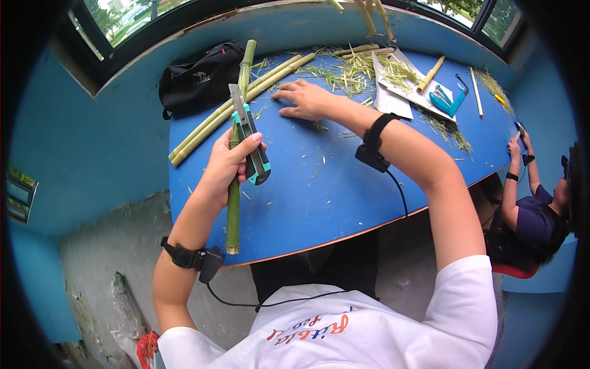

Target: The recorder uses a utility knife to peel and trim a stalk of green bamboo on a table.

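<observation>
My left hand (226, 161) is closed around a green bamboo stalk (233, 215) and also grips a teal-and-black utility knife (243, 123) under the thumb. The knife's blade is out and points away from me, alongside the stalk. Above the blue table (319, 190), my right hand (302, 99) reaches forward with its fingers apart and nothing in them. It is nearest to the ends of pale peeled stalks (206, 130), which lie slanting behind the held one. Whether its fingertips touch the table, I cannot tell.
Pale green shavings (353, 77) litter the far side. A black bag (203, 77) lies at the far left. White sheets (393, 101), a short cut stalk (431, 74) and a teal tool (447, 101) lie at the right. Another person (531, 209) works at the right end.
</observation>
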### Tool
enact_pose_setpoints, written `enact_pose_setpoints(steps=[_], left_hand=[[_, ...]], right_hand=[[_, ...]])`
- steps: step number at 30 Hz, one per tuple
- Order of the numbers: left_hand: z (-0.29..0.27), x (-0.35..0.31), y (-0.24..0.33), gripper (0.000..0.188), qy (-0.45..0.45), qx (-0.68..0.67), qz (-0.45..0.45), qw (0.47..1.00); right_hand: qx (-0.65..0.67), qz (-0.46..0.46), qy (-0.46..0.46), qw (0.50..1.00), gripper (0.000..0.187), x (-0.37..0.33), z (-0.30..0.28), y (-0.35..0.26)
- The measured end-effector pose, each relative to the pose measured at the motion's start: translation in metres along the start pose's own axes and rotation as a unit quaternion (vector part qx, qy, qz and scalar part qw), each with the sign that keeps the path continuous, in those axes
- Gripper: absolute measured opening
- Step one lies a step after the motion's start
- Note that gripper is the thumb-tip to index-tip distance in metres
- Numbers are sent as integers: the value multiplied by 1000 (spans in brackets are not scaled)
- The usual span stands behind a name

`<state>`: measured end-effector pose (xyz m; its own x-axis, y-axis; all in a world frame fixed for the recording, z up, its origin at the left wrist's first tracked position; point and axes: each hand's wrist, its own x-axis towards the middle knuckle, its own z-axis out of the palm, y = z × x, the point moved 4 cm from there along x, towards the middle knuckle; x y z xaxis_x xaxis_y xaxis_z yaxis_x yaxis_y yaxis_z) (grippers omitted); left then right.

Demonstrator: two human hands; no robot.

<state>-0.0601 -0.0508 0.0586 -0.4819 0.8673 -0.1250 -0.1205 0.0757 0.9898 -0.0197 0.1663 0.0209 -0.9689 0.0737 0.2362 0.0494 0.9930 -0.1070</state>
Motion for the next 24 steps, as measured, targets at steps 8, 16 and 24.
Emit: enact_pose_setpoints(steps=[8,16,24], left_hand=[[-2,-1,-5,29,-13,-3,-37,999],[-15,-7,-6,26,-1,2,-30,1000],[-29,-36,0,27,43,-26,-39,998]], right_hand=[[-69,174,43,981,44,-48,-14,99],[-120,114,-22,986,44,1,-21,27],[-14,21,-22,999,39,37,8,-26]])
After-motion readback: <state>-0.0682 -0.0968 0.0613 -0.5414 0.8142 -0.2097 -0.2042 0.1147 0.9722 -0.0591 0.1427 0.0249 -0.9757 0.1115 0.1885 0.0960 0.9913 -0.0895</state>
